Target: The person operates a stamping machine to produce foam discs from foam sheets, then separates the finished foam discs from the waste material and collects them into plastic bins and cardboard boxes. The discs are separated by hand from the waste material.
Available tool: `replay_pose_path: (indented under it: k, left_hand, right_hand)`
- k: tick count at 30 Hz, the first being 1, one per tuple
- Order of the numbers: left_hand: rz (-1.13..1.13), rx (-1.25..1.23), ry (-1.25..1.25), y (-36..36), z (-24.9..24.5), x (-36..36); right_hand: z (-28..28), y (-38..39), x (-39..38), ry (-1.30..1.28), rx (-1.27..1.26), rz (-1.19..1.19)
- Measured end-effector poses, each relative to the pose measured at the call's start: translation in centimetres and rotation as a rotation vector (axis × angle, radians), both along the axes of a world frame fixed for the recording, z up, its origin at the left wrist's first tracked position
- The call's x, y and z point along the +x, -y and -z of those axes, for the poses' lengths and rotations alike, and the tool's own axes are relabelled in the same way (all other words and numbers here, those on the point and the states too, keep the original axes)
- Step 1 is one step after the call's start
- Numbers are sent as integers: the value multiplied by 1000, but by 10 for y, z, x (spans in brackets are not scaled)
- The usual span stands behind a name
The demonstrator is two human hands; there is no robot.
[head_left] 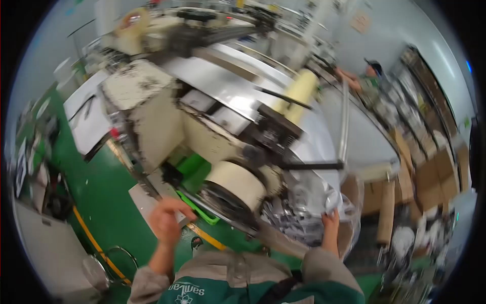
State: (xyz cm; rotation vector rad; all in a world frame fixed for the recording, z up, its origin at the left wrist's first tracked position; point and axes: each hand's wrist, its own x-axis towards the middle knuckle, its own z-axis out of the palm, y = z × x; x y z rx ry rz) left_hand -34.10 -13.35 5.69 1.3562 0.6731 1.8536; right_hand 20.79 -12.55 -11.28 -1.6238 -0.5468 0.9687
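My left hand (169, 219) is raised in front of the machine's lower roll, blurred, with loosely bent fingers and nothing visible in it. Close to that hand are the wide cream roll (235, 185) on its dark hub and a green crate (205, 210) under the machine. My right hand (330, 223) is closed on crumpled clear plastic film (326, 197) at the machine's right end. Around it, a heap of shiny clear plastic (288, 218) lies in a lined container. The right fingertips are partly hidden by the film.
A worn cream machine (152, 106) carries a shiny metal plate (223, 83) and a pale yellow roller (298, 93). A metal bar frame (344, 121) juts out on the right. Another person (369, 83) works beyond it. Cardboard boxes (435, 177) stand at right, a round stool (96, 271) lower left.
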Motion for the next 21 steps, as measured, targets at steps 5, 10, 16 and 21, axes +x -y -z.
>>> replay_pose_path:
  k: [5,10,16,21]
  left_hand:
    - [845,-618,-284,10,89,245]
    - [594,-804,-51,-47,138,438]
    - [413,-1010,228,-51,176,489]
    - [568,-877,189,-31,167,488]
  right_hand:
    - [60,29,74,-843,234,384]
    - [112,102,172,-933,376,542]
    - [-27,64,178,-187,246,-343]
    - [-62,-41,146,4,191,-1026]
